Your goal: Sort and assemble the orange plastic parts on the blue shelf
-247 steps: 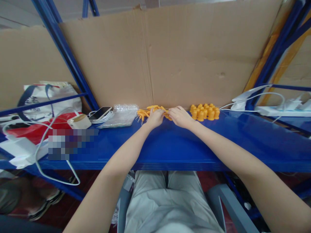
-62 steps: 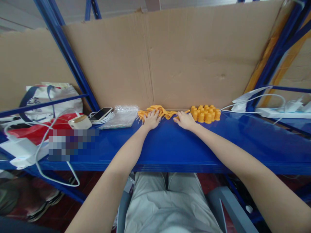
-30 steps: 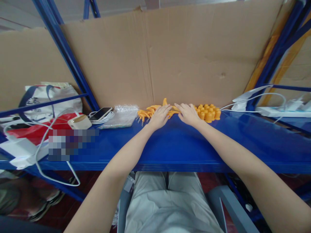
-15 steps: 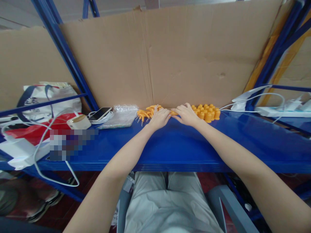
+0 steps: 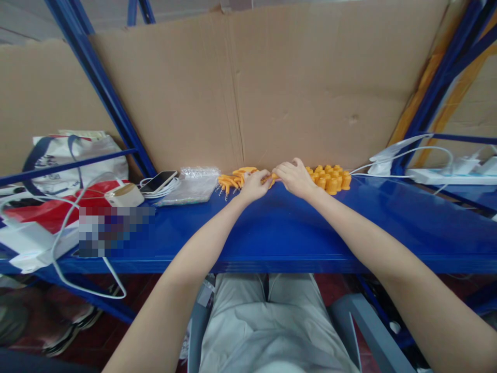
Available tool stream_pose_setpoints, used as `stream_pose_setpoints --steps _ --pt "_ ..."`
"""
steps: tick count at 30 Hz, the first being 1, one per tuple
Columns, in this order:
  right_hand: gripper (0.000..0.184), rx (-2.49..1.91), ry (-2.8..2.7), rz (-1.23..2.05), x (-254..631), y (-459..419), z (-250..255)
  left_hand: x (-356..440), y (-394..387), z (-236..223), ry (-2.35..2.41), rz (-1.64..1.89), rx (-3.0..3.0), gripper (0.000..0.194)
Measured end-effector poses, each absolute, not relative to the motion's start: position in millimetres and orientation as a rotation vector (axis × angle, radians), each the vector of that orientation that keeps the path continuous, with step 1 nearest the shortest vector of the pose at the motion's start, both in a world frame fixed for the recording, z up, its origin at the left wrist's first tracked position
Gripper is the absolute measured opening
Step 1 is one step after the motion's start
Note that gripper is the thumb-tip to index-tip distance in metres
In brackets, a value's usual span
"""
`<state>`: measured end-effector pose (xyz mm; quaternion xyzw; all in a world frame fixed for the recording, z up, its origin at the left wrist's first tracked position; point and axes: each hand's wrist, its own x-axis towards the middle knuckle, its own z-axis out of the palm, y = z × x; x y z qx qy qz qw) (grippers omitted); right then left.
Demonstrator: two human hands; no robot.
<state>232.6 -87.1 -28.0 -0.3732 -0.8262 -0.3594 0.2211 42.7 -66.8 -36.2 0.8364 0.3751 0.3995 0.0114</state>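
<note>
My left hand [image 5: 254, 187] and my right hand [image 5: 295, 178] meet near the back of the blue shelf. Closed fingers of both hands grip a small orange piece [image 5: 274, 176], mostly covered by the fingertips. Beside my left hand lies a pile of orange pieces with twisted metal ends [image 5: 231, 181], and that hand hides part of it. To the right of my right hand, several orange cup-shaped parts [image 5: 332, 182] stand close together in rows, the nearest ones partly behind the hand.
A clear plastic bag [image 5: 196, 185] lies left of the pile, beside a phone [image 5: 159, 182] on coiled white cable. Further left are a white charger [image 5: 124, 195], a red bag [image 5: 58, 211] and a tote bag [image 5: 89, 158]. A cardboard panel [image 5: 303, 88] stands behind the blue shelf [image 5: 287, 233].
My hands stay together, with the fingers shifting slightly around the orange piece. My right hand has tilted up a little. The piles look unchanged.
</note>
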Motion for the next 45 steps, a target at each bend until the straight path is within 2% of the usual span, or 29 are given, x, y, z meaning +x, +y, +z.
stream_pose_setpoints --steps 5,9,14,18,22,27,31,45 --pt "0.030 -0.978 -2.238 -1.064 235 -86 -26 44 -62 -31 0.868 1.192 2.235 0.026" --pt "0.031 -0.978 -2.273 -1.049 237 -90 -27 46 -66 -33 0.880 1.078 2.175 0.030" --pt "0.027 -1.054 -2.347 -0.964 244 -94 -30 44 -75 -35 1.127 1.102 2.540 0.019" --pt "0.033 -1.021 -2.386 -0.908 248 -93 -30 40 -83 -33 1.311 1.003 2.875 0.023" --pt "0.026 -1.050 -2.372 -0.905 245 -91 -27 41 -84 -32 1.384 0.974 2.904 0.026" --pt "0.023 -1.073 -2.325 -0.924 242 -89 -24 45 -78 -33 1.407 1.059 2.686 0.021" --pt "0.025 -1.066 -2.318 -0.951 241 -90 -25 47 -75 -32 1.230 1.139 2.398 0.012" --pt "0.033 -1.045 -2.270 -1.039 235 -93 -22 39 -75 -21 0.850 0.933 1.826 0.026"
